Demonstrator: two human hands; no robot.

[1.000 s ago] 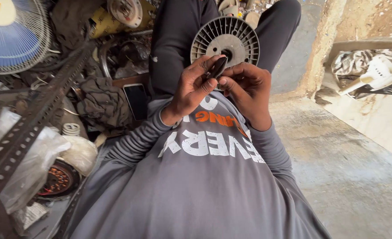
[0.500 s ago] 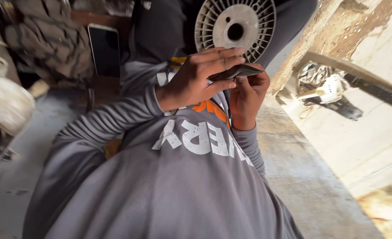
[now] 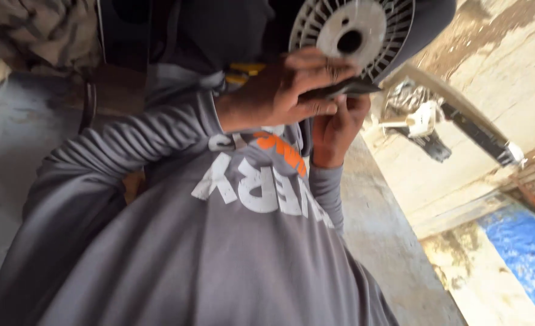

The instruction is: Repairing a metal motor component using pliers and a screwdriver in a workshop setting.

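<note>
While the small dark part (image 3: 346,89) is pinched between the left hand (image 3: 285,90) and the right hand (image 3: 335,130), just below the white slotted disc (image 3: 352,36), it should be kept level, pressure shared evenly across the closed fingertips (image 3: 331,107).

The white slotted fan disc (image 3: 355,36) rests on the person's dark-trousered lap (image 3: 219,30), above the bare concrete floor (image 3: 388,241).
</note>
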